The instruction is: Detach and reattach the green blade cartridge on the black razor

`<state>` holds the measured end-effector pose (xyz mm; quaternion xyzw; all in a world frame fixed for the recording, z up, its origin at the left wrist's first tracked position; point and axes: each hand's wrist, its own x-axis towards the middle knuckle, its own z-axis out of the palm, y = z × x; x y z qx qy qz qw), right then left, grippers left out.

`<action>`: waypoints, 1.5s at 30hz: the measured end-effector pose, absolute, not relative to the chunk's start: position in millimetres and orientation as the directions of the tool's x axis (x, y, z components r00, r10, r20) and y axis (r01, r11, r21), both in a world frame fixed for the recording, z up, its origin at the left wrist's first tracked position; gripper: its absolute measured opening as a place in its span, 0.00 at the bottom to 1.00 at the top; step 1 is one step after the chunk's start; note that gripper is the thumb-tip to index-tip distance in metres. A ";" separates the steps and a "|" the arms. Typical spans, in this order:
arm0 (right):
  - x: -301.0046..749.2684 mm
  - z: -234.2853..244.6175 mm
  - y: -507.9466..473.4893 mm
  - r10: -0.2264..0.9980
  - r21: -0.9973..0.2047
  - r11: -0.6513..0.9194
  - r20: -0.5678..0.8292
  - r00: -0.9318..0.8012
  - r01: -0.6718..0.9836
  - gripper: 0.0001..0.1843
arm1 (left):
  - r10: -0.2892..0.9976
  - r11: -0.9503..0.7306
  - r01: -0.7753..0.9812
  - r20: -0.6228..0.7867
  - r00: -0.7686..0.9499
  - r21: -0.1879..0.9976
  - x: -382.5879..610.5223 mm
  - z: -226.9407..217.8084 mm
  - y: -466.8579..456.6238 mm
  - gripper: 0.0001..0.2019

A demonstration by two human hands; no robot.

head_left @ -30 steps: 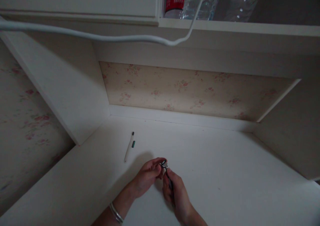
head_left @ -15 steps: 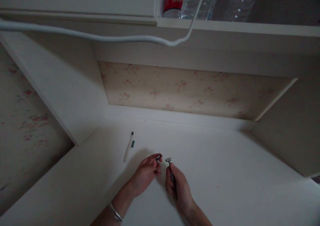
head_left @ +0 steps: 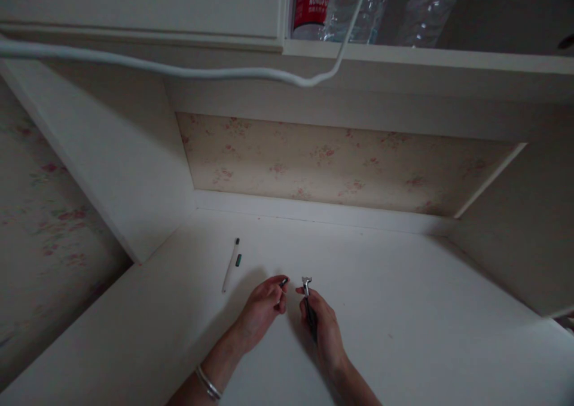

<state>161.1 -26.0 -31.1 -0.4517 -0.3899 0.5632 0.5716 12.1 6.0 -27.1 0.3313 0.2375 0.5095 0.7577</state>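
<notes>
My left hand (head_left: 264, 304) pinches a small dark piece (head_left: 283, 283), which looks like a razor head, between thumb and fingertips. In my right hand (head_left: 323, 325) is a razor handle (head_left: 310, 316), dark along the grip, with a bare silver forked end (head_left: 307, 281) pointing up and away from me. A short gap separates the forked end from the small dark piece. Left of my hands, a white toothbrush (head_left: 230, 268) with a dark head lies on the white desk (head_left: 403, 298). Close beside it is a small dark green and black piece (head_left: 238, 260).
Above the desk runs a white shelf with several plastic bottles (head_left: 354, 11), one with a red label (head_left: 313, 0). A white cable or arm (head_left: 215, 73) crosses the upper view. White side panels (head_left: 112, 167) and a flowered wall (head_left: 314, 161) bound the desk.
My right hand has turned the razor handle, so its forked end now stands more upright and slightly farther from the left hand. The left hand stays nearly where it was.
</notes>
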 end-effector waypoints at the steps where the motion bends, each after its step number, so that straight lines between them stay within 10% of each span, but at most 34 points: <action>1: 161.3 -31.2 -25.3 0.994 -0.956 -0.051 -0.077 0.080 -0.289 0.22 | 0.929 0.263 -0.609 -0.027 0.368 0.748 12.1 -26.5 5.7 0.18; 11: 172.6 -25.2 -21.1 0.981 -0.903 -0.005 0.079 0.178 0.430 0.19 | 0.954 0.155 -0.402 -0.031 0.297 0.902 12.3 -24.9 4.1 0.22; 19: 168.1 -27.0 -13.9 0.980 -0.547 -0.104 0.088 0.181 0.831 0.07 | 0.918 -0.392 0.283 0.393 0.057 0.875 9.8 -16.4 -1.0 0.18; 26: 157.8 -12.4 10.9 0.987 -0.297 -0.140 0.035 0.157 0.945 0.08 | 0.849 -0.497 0.395 0.527 0.038 0.772 0.9 -15.8 -6.1 0.17; 45: 148.9 -11.1 46.8 0.995 -0.210 -0.080 0.038 0.090 0.974 0.13 | 0.815 -0.520 0.476 0.578 0.028 0.710 -7.0 -18.9 -1.4 0.16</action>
